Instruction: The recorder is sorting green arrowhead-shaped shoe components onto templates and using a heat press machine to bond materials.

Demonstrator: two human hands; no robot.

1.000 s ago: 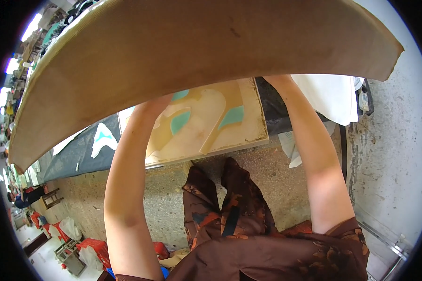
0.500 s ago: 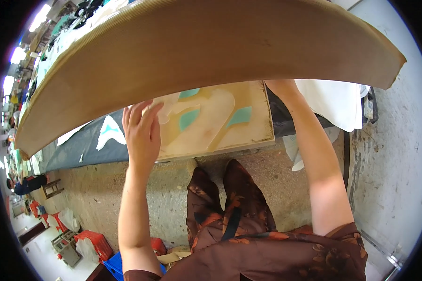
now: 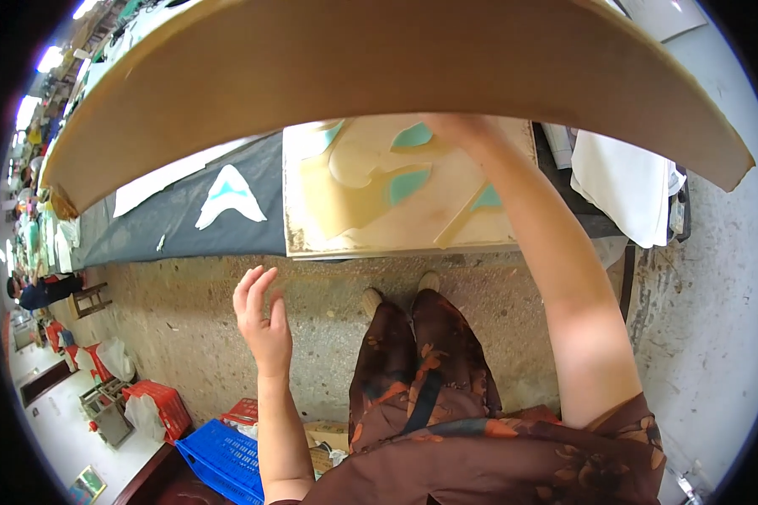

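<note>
My left hand (image 3: pixel 263 324) hangs over the floor in front of the table, fingers apart and slightly curled, holding nothing. My right hand (image 3: pixel 461 129) reaches over a pale, translucent square board (image 3: pixel 480 234) on the table. Its fingers are blurred and hidden by a curved brown brim (image 3: pixel 396 59). In the board are curved yellowish and whitish shapes, with teal pieces (image 3: pixel 408 185) among them. What the right hand touches cannot be made out. Left of the board, a white piece with a light-blue middle (image 3: pixel 230 198) lies on the dark table cover (image 3: pixel 177 231).
White sheets (image 3: pixel 623 189) hang over the table's right end, near a grey wall (image 3: pixel 707 278). A blue plastic crate (image 3: pixel 223 459) and a red crate (image 3: pixel 158 411) stand on the floor at lower left. Farther left are a stool (image 3: pixel 90 300) and a person (image 3: pixel 46 292).
My left hand has come back off the board's left side and down over the floor. My right hand has moved left across the board. The view has shifted, showing more of the board.
</note>
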